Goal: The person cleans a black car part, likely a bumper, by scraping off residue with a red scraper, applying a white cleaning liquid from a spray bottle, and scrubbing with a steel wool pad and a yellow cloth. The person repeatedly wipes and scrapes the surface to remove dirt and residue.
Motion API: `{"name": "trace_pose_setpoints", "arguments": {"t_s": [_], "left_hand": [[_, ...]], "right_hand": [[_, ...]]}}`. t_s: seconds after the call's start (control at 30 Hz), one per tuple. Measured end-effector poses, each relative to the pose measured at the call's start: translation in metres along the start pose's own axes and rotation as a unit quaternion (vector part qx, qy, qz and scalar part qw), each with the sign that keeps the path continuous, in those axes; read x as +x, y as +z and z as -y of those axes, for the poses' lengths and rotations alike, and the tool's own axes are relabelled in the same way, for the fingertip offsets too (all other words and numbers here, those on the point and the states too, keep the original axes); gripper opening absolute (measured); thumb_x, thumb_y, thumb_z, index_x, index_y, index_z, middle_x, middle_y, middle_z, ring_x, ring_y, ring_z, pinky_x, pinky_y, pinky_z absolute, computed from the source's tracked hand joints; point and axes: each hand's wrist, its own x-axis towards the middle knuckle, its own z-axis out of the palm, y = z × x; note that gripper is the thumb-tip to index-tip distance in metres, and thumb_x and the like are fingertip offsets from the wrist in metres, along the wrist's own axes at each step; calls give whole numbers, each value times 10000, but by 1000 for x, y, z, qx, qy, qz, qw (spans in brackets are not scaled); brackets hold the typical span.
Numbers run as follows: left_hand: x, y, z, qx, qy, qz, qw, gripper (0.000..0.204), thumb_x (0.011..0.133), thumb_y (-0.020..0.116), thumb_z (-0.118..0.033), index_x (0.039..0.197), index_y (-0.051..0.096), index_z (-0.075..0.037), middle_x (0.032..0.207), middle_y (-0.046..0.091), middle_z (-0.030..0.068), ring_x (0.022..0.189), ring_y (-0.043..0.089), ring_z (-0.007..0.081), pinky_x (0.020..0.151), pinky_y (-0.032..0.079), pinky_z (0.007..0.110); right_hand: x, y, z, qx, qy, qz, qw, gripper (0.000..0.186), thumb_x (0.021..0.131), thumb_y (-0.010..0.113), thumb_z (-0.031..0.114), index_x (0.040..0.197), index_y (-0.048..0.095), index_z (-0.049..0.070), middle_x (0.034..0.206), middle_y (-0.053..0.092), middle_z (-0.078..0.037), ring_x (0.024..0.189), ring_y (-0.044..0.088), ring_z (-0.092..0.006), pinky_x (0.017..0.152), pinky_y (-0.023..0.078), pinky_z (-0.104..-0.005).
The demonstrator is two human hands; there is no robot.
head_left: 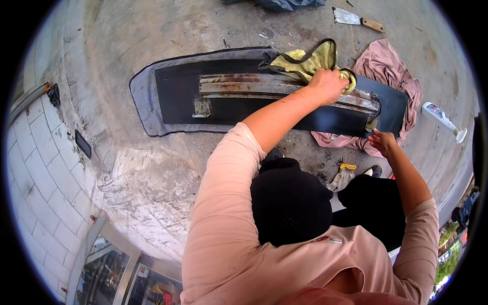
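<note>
A long black panel (175, 94) lies on the ground, with a rust-stained metal strip (234, 85) running along its middle and a small metal bracket (202, 108) towards its left end. My left hand (329, 85) is closed on a yellow cloth (310, 63) with dark edging, over the right part of the strip. Some of the cloth bunches out past the fingers. My right hand (384, 142) grips the panel's near edge at the right, beside another small bracket (372, 124). Its fingertips are partly hidden.
Under the panel are a grey cloth (144, 101) at the left and a pink cloth (389, 63) at the right. A scraper (360, 20) lies at the far right, a white bottle (441, 118) further right. A glove (341, 178) rests near my legs.
</note>
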Motion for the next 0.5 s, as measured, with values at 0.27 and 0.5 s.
{"name": "trace_pose_setpoints", "arguments": {"t_s": [0.27,0.5], "left_hand": [[-132,-74,132,60,-166,-135,975,269,805,714,-201,1064,687,-134,976,649,93,951,664,320,811,528,465],[-237,-130,225,67,-445,-174,876,351,852,640,-248,1179,686,-129,1162,675,158,1075,639,364,906,518,471]], "right_hand": [[-7,-21,-3,1,4,-15,1000,275,974,681,207,1051,605,-46,912,683,-123,779,725,-238,629,611,-326],[4,-18,2,-9,3,33,999,268,978,676,208,1059,594,-34,927,680,-127,793,722,-242,636,608,-334]]}}
